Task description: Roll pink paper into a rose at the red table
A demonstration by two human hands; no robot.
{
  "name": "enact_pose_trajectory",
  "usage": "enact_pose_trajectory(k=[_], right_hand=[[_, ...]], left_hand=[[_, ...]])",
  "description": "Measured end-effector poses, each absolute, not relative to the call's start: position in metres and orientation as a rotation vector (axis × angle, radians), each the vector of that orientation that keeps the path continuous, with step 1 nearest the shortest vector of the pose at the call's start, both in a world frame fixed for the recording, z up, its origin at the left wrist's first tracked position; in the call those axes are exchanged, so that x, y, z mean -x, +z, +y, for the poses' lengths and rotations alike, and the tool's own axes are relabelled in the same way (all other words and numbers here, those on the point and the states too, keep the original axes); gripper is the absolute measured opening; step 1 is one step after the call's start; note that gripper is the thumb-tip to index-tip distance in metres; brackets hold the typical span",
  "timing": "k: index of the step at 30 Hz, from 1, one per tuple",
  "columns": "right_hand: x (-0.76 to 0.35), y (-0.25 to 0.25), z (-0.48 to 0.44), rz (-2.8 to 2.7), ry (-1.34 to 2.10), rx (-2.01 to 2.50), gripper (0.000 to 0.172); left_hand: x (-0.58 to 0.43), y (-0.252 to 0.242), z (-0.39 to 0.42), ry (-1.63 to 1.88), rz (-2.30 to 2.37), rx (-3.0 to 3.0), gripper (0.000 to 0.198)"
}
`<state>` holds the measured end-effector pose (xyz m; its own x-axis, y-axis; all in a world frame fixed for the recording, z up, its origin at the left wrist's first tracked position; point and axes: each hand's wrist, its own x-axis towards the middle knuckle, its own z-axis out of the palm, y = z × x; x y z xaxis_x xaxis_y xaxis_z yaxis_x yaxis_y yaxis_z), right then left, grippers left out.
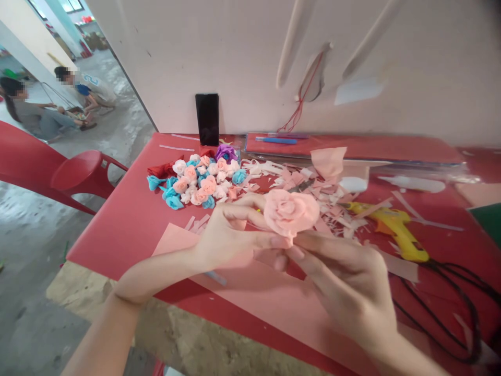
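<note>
A pink paper rose [290, 210] is held above the red table [129, 219] between both hands. My left hand [230, 230] pinches its base from the left with fingertips and thumb. My right hand [344, 282] grips the base from below and the right. Under the hands lies a pink paper sheet [250, 292]. A pile of small finished paper roses [199, 180] in pink, white, blue, red and purple sits further back on the left.
A yellow glue gun [399, 235] with black cable [462, 308] lies at right among pink paper scraps [309, 183]. A black phone [207, 119] leans on the wall. Red chair [74, 169] at left. Two people sit on the floor far left.
</note>
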<state>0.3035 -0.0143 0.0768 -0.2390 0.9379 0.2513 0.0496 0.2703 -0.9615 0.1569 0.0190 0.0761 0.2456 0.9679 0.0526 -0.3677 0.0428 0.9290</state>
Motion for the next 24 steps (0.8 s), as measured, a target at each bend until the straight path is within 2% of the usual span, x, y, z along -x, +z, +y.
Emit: enact_pose_trajectory(k=[4,9,13,17,20,24], right_hand=[[-0.302,0.072,-0.014,-1.319,1.446,0.922,0.015],[-0.301,0.074,-0.011,-1.252,1.575,0.859,0.014],[-0.303,0.075,-0.007,-1.182,1.757,0.774,0.016],[-0.301,0.070,-0.003,-1.099,1.911,0.629,0.019],[-0.301,0.068,-0.002,-1.152,1.808,0.683,0.017],[-0.305,0.072,-0.004,-1.401,1.366,0.859,0.004]], left_hand=[[-0.157,0.077,0.019,1.156,0.577,-0.965,0.013],[-0.154,0.078,0.020,1.089,0.640,-0.985,0.014],[-0.154,0.077,0.019,0.936,0.491,-0.837,0.009],[-0.151,0.075,0.021,0.949,0.507,-0.899,0.010],[-0.149,0.075,0.021,0.964,0.533,-0.944,0.008],[-0.152,0.074,0.022,1.095,0.516,-0.965,0.006]])
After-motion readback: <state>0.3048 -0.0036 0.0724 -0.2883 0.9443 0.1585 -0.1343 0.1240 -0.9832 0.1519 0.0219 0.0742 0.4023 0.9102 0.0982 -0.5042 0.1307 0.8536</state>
